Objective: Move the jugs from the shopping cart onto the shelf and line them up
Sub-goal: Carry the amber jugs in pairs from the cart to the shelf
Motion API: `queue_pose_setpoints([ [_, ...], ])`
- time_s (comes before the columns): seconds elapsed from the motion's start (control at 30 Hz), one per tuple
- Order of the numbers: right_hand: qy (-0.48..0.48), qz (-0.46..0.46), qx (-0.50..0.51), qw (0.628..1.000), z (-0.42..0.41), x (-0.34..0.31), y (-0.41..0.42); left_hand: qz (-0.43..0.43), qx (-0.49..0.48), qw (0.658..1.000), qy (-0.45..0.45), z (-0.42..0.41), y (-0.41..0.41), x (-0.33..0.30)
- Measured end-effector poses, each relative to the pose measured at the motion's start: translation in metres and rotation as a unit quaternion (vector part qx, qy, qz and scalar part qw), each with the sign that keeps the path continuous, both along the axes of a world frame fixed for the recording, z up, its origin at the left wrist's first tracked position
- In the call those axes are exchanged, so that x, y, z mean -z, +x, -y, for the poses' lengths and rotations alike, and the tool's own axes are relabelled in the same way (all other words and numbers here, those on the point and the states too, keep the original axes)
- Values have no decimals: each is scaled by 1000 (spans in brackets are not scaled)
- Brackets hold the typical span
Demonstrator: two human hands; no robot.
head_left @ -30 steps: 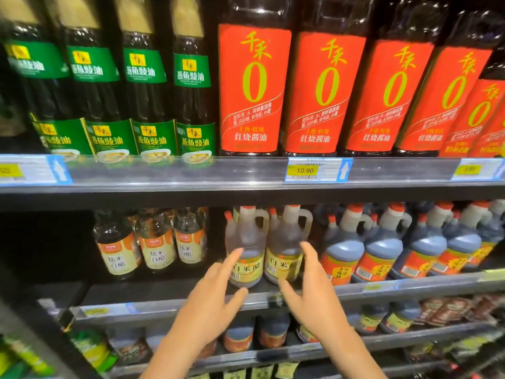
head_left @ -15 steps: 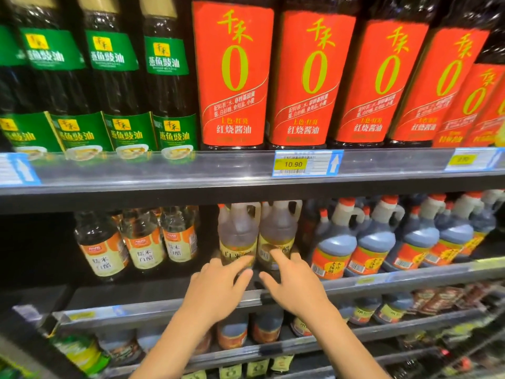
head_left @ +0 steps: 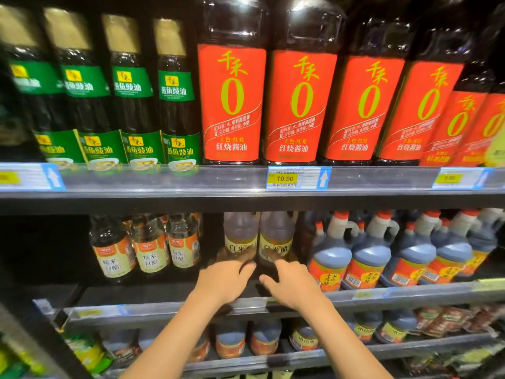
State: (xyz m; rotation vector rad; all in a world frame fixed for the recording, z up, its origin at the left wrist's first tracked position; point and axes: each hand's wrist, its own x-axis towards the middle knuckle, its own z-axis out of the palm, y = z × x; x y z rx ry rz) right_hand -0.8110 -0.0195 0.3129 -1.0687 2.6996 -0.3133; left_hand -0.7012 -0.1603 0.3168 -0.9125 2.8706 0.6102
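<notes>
- Both hands reach onto the middle shelf (head_left: 169, 292), at the feet of two pale jugs standing side by side.
- Left hand (head_left: 226, 283) sits at the base of the left jug (head_left: 240, 239); its fingers look straight and pressed against it, though blur hides the tips.
- Right hand (head_left: 292, 285) is at the base of the right jug (head_left: 276, 239), fingers extended toward it, gripping nothing that I can make out.
- Left of the jugs stand small vinegar bottles (head_left: 149, 247); right of them, dark jugs (head_left: 366, 258) in a row.
- To my eye this is the lining-up step: push low and evenly with both hands, so neither jug tips, and bring the labels square with the dark jugs' front edge.
- No cart is in sight.
</notes>
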Motion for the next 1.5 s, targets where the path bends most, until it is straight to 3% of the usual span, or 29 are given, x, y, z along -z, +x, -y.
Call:
queue_pose_setpoints([
  [0.17, -35, -62, -43, 997, -21, 0, 22, -11, -31, 995, -98, -24, 28, 3],
  [0.43, -115, -118, -130, 978, -59, -16, 71, -32, -90, 980, -174, -78, 92, 7],
  [0.63, -88, -87, -201, 972, -86, -7, 121, -23, -190, 960, -204, -131, 163, 12],
  [1.03, -54, -27, -389, 919, -125, 31, 279, 81, -383, 907, -157, -240, 337, 24],
  [1.5, -18, 22, -589, 808, -91, 61, 493, 112, -549, 825, -76, -283, 531, 57],
])
